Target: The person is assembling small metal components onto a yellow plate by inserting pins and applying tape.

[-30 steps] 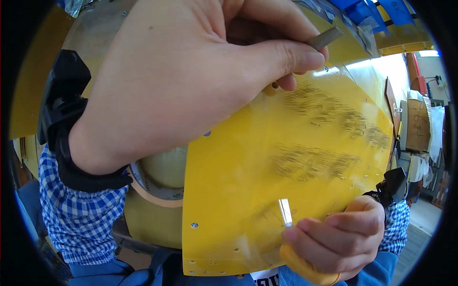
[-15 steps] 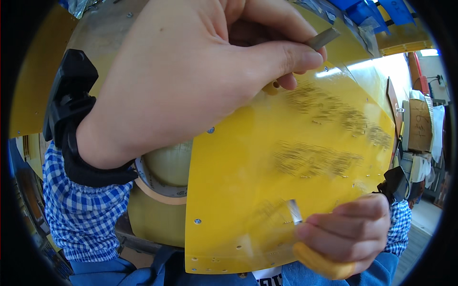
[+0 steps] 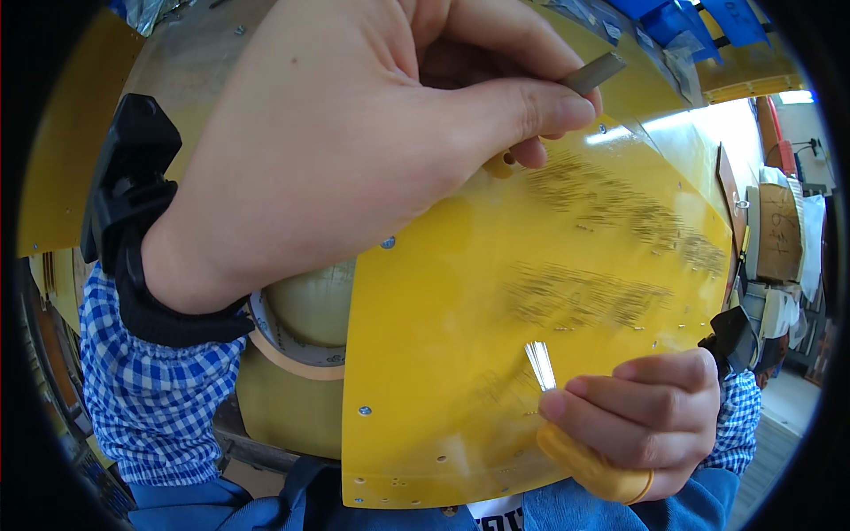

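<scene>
Right hand, nearer the lower patch of dark strands, has fingers clamped on a silvery bundle over the yellow panel, long axis pointing away and slightly left; left hand pinches a grey stick between its fingers.

Loose, gathered, blue-and-white checked sleeves are worn with blue clothing. Black wrist straps are fitted with blocky black devices. A yellow finger cover is worn on the right hand.
</scene>
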`<state>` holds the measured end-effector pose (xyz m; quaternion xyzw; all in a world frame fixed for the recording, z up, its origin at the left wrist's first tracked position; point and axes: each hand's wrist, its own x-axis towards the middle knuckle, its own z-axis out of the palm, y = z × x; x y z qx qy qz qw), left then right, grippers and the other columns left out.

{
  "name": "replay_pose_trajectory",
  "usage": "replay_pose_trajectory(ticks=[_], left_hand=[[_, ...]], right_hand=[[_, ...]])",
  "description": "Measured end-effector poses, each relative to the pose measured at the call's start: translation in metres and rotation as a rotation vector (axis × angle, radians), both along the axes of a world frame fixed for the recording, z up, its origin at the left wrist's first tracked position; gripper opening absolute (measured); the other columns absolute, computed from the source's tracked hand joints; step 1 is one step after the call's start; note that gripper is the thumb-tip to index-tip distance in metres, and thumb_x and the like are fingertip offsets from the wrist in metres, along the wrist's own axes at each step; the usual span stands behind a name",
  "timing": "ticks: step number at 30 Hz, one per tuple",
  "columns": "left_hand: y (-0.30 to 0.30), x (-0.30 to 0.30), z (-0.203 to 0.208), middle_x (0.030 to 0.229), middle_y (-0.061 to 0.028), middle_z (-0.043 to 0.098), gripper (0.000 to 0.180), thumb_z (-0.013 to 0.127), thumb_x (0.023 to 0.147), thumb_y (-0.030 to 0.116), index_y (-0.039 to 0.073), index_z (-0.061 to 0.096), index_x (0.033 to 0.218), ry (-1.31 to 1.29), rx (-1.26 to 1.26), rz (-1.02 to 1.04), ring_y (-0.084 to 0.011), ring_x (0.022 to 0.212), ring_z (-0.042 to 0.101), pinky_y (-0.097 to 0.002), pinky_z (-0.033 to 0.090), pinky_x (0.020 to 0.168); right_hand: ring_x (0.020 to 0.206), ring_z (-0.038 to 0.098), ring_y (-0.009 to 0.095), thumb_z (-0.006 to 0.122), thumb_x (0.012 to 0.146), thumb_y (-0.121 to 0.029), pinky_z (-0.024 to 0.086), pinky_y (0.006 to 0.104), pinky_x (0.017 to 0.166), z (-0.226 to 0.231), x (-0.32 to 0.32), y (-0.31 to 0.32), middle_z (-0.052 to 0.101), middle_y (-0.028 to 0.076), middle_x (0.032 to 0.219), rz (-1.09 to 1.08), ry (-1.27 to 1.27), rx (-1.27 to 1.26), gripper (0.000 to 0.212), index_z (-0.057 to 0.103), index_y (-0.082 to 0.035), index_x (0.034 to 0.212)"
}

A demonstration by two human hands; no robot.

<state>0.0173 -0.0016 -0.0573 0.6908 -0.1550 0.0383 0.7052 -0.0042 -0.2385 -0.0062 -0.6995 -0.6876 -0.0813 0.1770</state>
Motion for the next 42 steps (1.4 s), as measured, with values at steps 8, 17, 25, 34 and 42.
replay_pose_trajectory(ticks=[8,17,25,34,42], left_hand=[[-0.001,-0.004,0.000,0.096,-0.0126,0.070,0.013,0.063,0.087,-0.001,-0.003,0.066,0.099,0.053,-0.049,0.043,-0.0114,0.078,0.066,-0.0231,0.056,0.069],[-0.006,-0.002,-0.022,0.097,-0.0139,0.070,0.015,0.063,0.087,-0.001,-0.003,0.065,0.101,-0.049,-0.192,0.065,-0.0115,0.077,0.066,-0.0228,0.056,0.069],[-0.004,0.008,-0.030,0.094,-0.0104,0.070,0.013,0.063,0.087,-0.001,-0.003,0.067,0.099,-0.119,-0.203,-0.017,-0.0102,0.076,0.065,-0.0221,0.055,0.068],[0.000,0.003,-0.015,0.092,-0.0091,0.070,0.012,0.063,0.086,-0.001,-0.003,0.068,0.097,-0.024,-0.045,0.033,-0.0096,0.074,0.064,-0.0215,0.055,0.068],[0.000,0.002,-0.011,0.092,-0.0091,0.070,0.012,0.064,0.086,-0.002,-0.003,0.068,0.097,-0.022,-0.134,0.007,-0.0094,0.075,0.065,-0.0214,0.055,0.067]], right_hand=[[0.074,0.064,0.012,0.061,0.079,-0.006,0.044,0.0210,0.066,0.002,0.006,-0.005,0.070,0.003,0.090,0.019,0.406,-0.012,0.008,0.068,-0.010,0.080],[0.069,0.064,0.006,0.059,0.078,-0.009,0.043,0.0186,0.064,-0.014,-0.001,0.000,0.070,-0.005,0.083,0.084,-0.159,0.230,0.012,0.066,-0.017,0.072],[0.073,0.063,0.006,0.061,0.078,-0.009,0.043,0.0188,0.066,-0.003,-0.002,0.001,0.070,-0.003,0.085,0.036,-0.061,0.099,0.009,0.067,-0.015,0.080],[0.075,0.065,0.012,0.061,0.080,-0.007,0.046,0.0207,0.069,-0.002,0.011,-0.002,0.070,0.004,0.089,0.051,0.393,0.004,0.008,0.068,-0.011,0.082],[0.071,0.067,0.007,0.056,0.080,-0.010,0.044,0.0182,0.067,-0.011,0.000,-0.001,0.070,-0.005,0.082,0.093,0.012,0.115,0.013,0.066,-0.015,0.073]])
